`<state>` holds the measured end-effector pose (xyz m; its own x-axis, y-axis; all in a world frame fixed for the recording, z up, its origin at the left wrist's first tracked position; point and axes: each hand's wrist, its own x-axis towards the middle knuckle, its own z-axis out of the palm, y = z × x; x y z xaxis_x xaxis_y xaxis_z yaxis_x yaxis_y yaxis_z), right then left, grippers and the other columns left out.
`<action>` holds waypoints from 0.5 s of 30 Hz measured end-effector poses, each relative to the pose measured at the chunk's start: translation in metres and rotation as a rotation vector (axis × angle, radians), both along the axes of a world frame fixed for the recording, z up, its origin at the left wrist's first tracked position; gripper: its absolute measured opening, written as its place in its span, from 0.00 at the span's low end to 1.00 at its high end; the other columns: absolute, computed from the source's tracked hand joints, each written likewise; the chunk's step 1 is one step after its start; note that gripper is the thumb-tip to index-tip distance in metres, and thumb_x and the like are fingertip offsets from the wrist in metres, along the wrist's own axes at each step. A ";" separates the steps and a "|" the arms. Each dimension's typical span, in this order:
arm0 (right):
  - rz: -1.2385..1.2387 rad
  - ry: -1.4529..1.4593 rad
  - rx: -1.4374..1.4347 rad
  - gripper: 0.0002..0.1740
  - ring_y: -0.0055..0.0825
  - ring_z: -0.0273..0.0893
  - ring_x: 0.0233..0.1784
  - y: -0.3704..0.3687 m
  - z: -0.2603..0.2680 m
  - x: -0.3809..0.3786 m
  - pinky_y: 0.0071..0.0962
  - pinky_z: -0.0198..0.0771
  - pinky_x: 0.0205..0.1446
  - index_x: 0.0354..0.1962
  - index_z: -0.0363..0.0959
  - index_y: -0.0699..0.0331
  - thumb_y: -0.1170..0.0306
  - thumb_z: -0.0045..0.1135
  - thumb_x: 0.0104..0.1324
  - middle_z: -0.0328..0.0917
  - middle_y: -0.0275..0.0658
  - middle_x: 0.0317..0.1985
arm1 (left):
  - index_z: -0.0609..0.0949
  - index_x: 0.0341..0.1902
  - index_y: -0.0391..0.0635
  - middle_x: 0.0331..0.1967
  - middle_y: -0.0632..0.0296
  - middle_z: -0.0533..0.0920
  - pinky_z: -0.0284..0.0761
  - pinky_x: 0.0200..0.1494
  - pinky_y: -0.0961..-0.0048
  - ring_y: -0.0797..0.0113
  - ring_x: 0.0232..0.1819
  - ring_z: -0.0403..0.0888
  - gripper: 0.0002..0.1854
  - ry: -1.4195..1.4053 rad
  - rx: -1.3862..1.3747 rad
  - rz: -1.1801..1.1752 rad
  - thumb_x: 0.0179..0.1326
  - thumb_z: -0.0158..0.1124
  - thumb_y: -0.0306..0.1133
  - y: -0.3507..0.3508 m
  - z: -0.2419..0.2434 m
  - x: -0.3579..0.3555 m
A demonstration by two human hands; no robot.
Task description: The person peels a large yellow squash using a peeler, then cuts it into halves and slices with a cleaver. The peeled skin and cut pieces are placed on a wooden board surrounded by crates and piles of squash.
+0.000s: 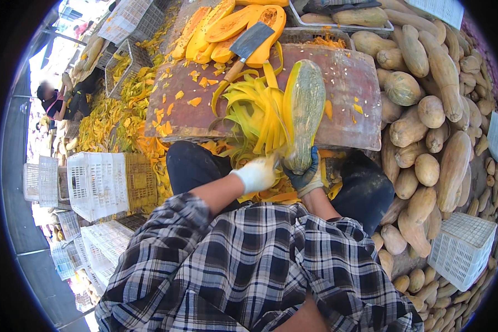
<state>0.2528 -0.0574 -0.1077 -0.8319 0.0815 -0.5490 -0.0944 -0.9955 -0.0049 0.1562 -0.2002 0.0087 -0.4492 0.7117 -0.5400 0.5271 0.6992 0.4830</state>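
Note:
My right hand (309, 172), in a glove with a dark coated palm, grips the near end of a long green-skinned squash (309, 103). The squash leans up over a reddish cutting board (348, 91); its left side is peeled to yellow flesh. My left hand (259, 172), in a white glove, is closed beside the squash's lower left on a small peeling tool (289, 151), blurred by motion. Long yellow-green peel strips (251, 108) heap on the board left of the squash. Farther off, a cleaver (251, 41) rests with its blade on halved orange squash (232, 29).
Peel scraps (120, 120) cover the ground at left, around a plastic crate (128, 68). White crates (97, 184) stand nearer. Whole squashes (411, 166) pile up at right, with another white crate (462, 249). A person (56, 99) sits at far left.

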 end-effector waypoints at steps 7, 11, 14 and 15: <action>0.012 0.053 0.092 0.31 0.40 0.77 0.62 0.005 -0.011 -0.003 0.54 0.77 0.59 0.63 0.71 0.48 0.43 0.57 0.68 0.76 0.36 0.61 | 0.71 0.66 0.44 0.49 0.38 0.82 0.80 0.53 0.53 0.42 0.47 0.84 0.24 0.216 0.175 -0.004 0.65 0.50 0.28 0.045 0.040 -0.101; -0.005 -0.036 0.195 0.31 0.39 0.76 0.61 0.001 -0.004 -0.003 0.53 0.77 0.59 0.63 0.71 0.46 0.42 0.57 0.68 0.76 0.34 0.61 | 0.72 0.59 0.28 0.46 0.32 0.82 0.78 0.55 0.51 0.40 0.50 0.84 0.24 0.438 0.087 0.095 0.61 0.51 0.29 0.142 0.027 -0.195; 0.008 -0.050 0.240 0.31 0.39 0.76 0.60 0.000 0.001 -0.003 0.53 0.77 0.59 0.62 0.71 0.45 0.41 0.57 0.68 0.76 0.32 0.61 | 0.72 0.62 0.29 0.47 0.31 0.82 0.78 0.57 0.52 0.38 0.51 0.83 0.25 0.322 0.051 0.140 0.62 0.51 0.29 0.154 0.010 -0.189; 0.015 -0.049 0.209 0.31 0.39 0.76 0.60 0.000 0.002 -0.005 0.52 0.77 0.59 0.62 0.71 0.45 0.40 0.57 0.67 0.76 0.32 0.61 | 0.67 0.66 0.28 0.49 0.32 0.82 0.79 0.56 0.52 0.36 0.51 0.83 0.29 0.332 0.029 0.101 0.64 0.50 0.32 0.146 0.006 -0.174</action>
